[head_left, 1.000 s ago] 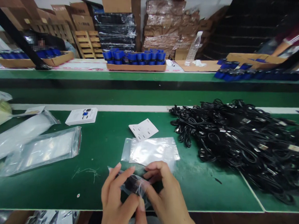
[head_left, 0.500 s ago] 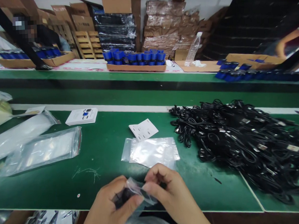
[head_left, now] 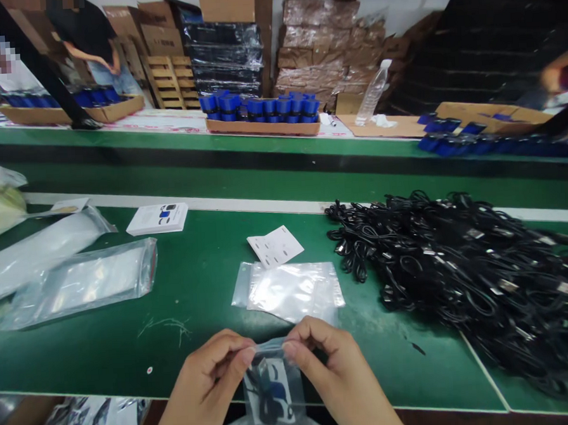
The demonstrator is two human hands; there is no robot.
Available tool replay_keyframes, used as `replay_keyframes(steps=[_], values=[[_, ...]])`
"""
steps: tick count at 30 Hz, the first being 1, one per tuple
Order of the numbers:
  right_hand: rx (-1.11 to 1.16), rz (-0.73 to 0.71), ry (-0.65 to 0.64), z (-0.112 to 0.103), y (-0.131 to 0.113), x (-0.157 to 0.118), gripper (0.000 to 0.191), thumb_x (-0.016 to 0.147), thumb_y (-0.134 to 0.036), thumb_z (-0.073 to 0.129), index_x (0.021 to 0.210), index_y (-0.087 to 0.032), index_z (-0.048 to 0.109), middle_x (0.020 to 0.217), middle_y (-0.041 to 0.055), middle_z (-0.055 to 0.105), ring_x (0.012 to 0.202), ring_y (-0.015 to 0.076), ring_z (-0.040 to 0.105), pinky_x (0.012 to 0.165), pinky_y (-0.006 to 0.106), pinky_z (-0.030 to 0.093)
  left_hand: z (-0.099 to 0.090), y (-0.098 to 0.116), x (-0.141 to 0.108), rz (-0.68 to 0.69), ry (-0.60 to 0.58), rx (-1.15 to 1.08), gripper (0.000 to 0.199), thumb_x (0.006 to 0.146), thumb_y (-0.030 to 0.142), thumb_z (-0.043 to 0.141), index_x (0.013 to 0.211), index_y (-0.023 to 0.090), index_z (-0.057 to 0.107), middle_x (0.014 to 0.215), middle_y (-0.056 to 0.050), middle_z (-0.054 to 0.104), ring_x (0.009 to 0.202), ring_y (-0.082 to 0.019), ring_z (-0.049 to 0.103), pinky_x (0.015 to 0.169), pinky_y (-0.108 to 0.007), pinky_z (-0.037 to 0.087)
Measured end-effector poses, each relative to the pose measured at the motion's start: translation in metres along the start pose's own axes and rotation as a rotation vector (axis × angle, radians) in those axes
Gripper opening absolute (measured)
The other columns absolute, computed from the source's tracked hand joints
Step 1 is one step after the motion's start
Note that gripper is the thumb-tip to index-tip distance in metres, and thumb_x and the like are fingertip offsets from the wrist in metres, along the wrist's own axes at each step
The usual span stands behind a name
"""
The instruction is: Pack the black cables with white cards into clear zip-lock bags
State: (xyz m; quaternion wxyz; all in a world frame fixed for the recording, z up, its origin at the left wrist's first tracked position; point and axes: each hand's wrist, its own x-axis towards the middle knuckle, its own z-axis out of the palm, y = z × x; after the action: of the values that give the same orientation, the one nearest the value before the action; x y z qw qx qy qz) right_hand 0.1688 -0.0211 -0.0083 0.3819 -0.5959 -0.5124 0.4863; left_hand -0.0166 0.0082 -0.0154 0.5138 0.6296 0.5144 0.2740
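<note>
Between my hands, at the table's near edge, hangs a clear plastic bag (head_left: 273, 390) with a black cable and a printed leaflet inside. My left hand (head_left: 211, 375) pinches the upper left corner of its mouth between thumb and fingers. The upper right corner is pinched by my right hand (head_left: 327, 362). Just beyond the hands lies a small stack of flat clear bags (head_left: 292, 291). A folded white leaflet (head_left: 277, 246) rests against the stack's far edge.
Right of my hands spreads a large heap of black cables (head_left: 439, 261). To the left are a leaflet stack (head_left: 158, 218) and a pack of plastic bags (head_left: 87, 280). Below the near edge sit filled bags (head_left: 97, 422). Trays of blue items (head_left: 265, 125) line the far side; people stand beyond.
My left hand has shifted to the bag's top corner, and both hands now stretch its mouth level. The bag hangs upright with its contents visible. A person at the back left has straightened up.
</note>
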Motion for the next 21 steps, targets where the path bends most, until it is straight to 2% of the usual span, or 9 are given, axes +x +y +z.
replay_keyframes(steps=[6, 10, 14, 18, 21], values=[[-0.129, -0.084, 0.025, -0.001, 0.006, -0.003, 0.020, 0.088, -0.027, 0.051, 0.071, -0.018, 0.058, 0.068, -0.0007, 0.059, 0.064, 0.0142, 0.054, 0.061, 0.023, 0.040, -0.007, -0.008, -0.002, 0.102, -0.059, 0.256, 0.024, 0.090, 0.039, 0.052, 0.078, 0.026, 0.067, 0.071, 0.003, 0.064, 0.065, -0.011, 0.062, 0.059, -0.016, 0.046], [-0.208, -0.192, 0.068, 0.001, 0.010, -0.004, 0.020, 0.090, -0.023, 0.048, 0.072, -0.019, 0.057, 0.068, -0.0009, 0.058, 0.063, 0.0133, 0.055, 0.060, 0.023, 0.039, -0.005, -0.005, -0.005, 0.148, -0.025, 0.314, 0.026, 0.091, 0.038, 0.051, 0.073, 0.024, 0.063, 0.068, 0.004, 0.062, 0.063, -0.011, 0.061, 0.059, -0.017, 0.045], [-0.163, -0.182, 0.071, 0.001, 0.009, -0.005, 0.020, 0.090, -0.024, 0.048, 0.073, -0.019, 0.056, 0.068, -0.0009, 0.058, 0.063, 0.0132, 0.055, 0.060, 0.022, 0.040, -0.005, -0.003, -0.005, 0.149, 0.008, 0.326, 0.027, 0.091, 0.036, 0.050, 0.070, 0.022, 0.061, 0.067, 0.004, 0.059, 0.061, -0.011, 0.060, 0.058, -0.018, 0.045], [-0.021, -0.171, 0.020, 0.004, 0.008, -0.005, 0.020, 0.091, -0.029, 0.050, 0.073, -0.019, 0.054, 0.068, -0.0023, 0.053, 0.063, 0.0127, 0.050, 0.058, 0.021, 0.039, -0.002, 0.000, -0.005, 0.128, 0.066, 0.187, 0.028, 0.088, 0.036, 0.054, 0.065, 0.020, 0.057, 0.064, 0.004, 0.055, 0.057, -0.011, 0.056, 0.054, -0.017, 0.044], [0.078, -0.222, 0.127, 0.014, 0.010, -0.004, 0.024, 0.091, -0.031, 0.050, 0.070, -0.019, 0.051, 0.066, -0.0035, 0.046, 0.060, 0.0118, 0.045, 0.057, 0.021, 0.038, 0.013, 0.002, -0.009, 0.030, 0.141, -0.123, 0.027, 0.086, 0.046, 0.056, 0.076, 0.022, 0.059, 0.069, 0.003, 0.059, 0.062, -0.012, 0.059, 0.058, -0.018, 0.049]])
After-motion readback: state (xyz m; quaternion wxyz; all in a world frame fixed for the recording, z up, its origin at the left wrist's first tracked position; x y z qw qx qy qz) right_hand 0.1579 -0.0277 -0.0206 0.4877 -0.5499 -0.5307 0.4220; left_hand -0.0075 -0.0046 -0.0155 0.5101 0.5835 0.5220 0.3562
